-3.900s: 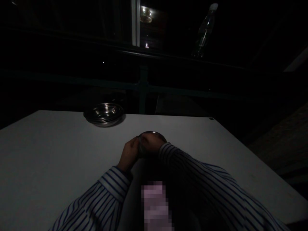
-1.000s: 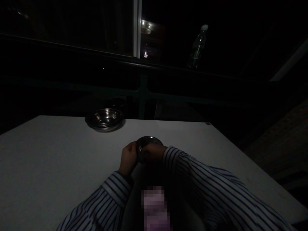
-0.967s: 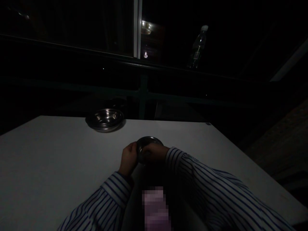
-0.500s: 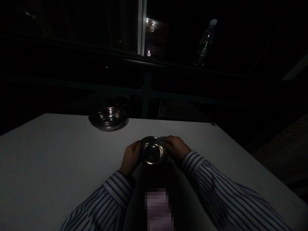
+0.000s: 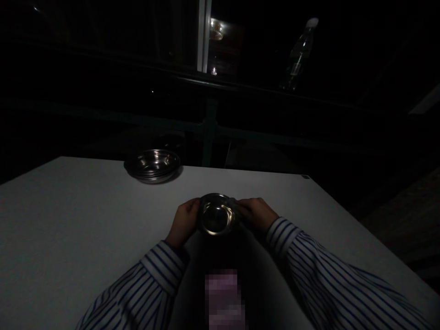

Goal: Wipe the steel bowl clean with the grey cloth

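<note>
A small shiny metal bowl (image 5: 217,219) is held up over the near middle of the table, its hollow side tilted toward me. My left hand (image 5: 184,221) is closed on the left rim, with the thumb on top. At the upper right rim, my right hand (image 5: 258,213) has its fingers bent over the edge. Something greyish shows by those fingertips, too dark to make out. Farther off, a stack of metal bowls (image 5: 152,167) sits at the table's back edge, left of my hands.
The white table (image 5: 85,215) reaches out on both sides of my arms. Beyond its back edge are a dark window frame (image 5: 204,36) and bars. A clear plastic bottle (image 5: 298,57) with a white cap stands at the back right. The surroundings are very dark.
My right hand has shifted slightly right and down along the bowl's rim. My left hand still grips the bowl, which has barely moved. The whole view has tilted a little.
</note>
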A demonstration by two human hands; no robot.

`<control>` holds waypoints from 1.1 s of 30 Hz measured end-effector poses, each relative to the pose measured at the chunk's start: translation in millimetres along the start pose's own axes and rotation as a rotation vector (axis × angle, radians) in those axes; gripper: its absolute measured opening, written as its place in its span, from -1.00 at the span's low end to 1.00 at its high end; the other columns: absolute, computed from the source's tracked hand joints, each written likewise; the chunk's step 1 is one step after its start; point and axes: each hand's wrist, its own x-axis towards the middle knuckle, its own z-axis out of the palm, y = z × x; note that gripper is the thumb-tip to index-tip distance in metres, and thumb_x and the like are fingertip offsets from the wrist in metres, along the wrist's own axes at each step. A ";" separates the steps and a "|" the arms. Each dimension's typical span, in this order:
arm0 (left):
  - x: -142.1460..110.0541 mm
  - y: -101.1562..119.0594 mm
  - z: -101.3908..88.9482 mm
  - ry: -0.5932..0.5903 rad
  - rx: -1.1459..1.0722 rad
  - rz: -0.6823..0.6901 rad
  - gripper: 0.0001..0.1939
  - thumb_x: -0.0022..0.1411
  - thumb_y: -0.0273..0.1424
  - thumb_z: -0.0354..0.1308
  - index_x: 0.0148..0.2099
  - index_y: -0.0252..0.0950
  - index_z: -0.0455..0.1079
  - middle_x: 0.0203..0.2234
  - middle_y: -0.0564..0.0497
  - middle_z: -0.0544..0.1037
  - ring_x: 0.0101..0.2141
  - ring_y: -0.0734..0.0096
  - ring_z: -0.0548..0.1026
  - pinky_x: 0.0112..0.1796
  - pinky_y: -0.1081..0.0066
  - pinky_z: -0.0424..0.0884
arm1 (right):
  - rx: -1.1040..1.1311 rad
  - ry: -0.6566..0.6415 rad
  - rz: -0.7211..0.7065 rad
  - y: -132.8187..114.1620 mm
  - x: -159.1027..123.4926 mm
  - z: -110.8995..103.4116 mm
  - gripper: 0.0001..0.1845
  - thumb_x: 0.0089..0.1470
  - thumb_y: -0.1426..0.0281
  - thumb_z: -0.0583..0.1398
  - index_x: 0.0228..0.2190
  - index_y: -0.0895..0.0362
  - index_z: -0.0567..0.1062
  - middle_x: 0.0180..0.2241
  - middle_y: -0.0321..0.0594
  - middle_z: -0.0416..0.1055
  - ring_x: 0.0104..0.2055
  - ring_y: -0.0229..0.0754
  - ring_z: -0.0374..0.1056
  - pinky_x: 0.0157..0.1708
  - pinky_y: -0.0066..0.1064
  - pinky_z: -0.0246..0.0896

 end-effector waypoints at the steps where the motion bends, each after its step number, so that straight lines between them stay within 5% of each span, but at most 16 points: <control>1: -0.2 1.0 0.0 -0.020 -0.002 0.006 -0.64 0.05 -0.18 0.02 -0.31 -0.37 0.46 -0.49 -0.06 0.56 -0.43 0.27 0.47 -0.39 0.36 0.33 | -0.031 -0.021 -0.017 -1.5 6.5 -0.1 -0.65 0.16 0.36 -0.08 -0.22 0.09 0.47 -0.30 -0.21 0.50 -0.24 -0.22 0.39 -0.29 -0.50 0.15; 7: -2.7 0.4 -0.2 0.005 -0.018 0.037 -0.65 0.04 -0.21 0.04 -0.28 -0.37 0.46 -0.48 -0.05 0.56 -0.42 0.28 0.47 -0.37 0.37 0.34 | -0.077 -0.050 -0.127 -22.4 69.0 1.9 -0.67 0.07 0.37 0.01 -0.14 -0.01 0.45 -0.20 -0.21 0.47 -0.13 -0.14 0.35 -0.23 -0.44 0.13; 15: -1.5 -0.5 1.2 0.017 -0.039 -0.009 -0.60 0.05 -0.18 0.03 -0.26 -0.41 0.47 -0.43 -0.12 0.58 -0.42 0.25 0.49 -0.38 0.33 0.35 | -0.106 -0.038 -0.060 5.0 22.2 -0.2 -0.61 0.16 0.35 -0.09 -0.10 0.08 0.41 -0.21 -0.18 0.47 -0.17 -0.19 0.37 -0.20 -0.45 0.14; 23: -0.2 0.2 0.8 0.038 -0.050 0.015 -0.61 0.03 -0.20 0.05 -0.24 -0.41 0.47 -0.37 -0.13 0.59 -0.31 0.20 0.49 -0.27 0.31 0.35 | -0.202 -0.054 -0.131 -33.3 68.3 2.3 -0.69 0.08 0.31 -0.01 -0.22 0.01 0.47 -0.23 -0.13 0.42 -0.14 -0.09 0.30 -0.27 -0.36 0.14; 29: 0.2 -0.9 1.9 0.053 -0.068 -0.004 -0.60 0.04 -0.19 0.05 -0.25 -0.43 0.46 -0.34 -0.16 0.58 -0.32 0.20 0.50 -0.28 0.31 0.35 | -0.271 -0.059 -0.093 -27.3 59.1 -1.8 -0.66 0.13 0.34 -0.06 -0.20 0.07 0.46 -0.31 -0.10 0.42 -0.23 -0.12 0.30 -0.33 -0.38 0.13; 33: -1.2 -3.7 3.7 0.049 -0.098 -0.005 -0.57 0.04 -0.17 0.05 -0.23 -0.44 0.45 -0.38 -0.16 0.59 -0.32 0.19 0.50 -0.28 0.29 0.35 | -0.309 -0.062 -0.142 -36.8 63.2 3.1 -0.72 0.09 0.44 -0.01 -0.26 0.12 0.47 -0.27 -0.11 0.42 -0.12 -0.10 0.23 -0.28 -0.40 0.12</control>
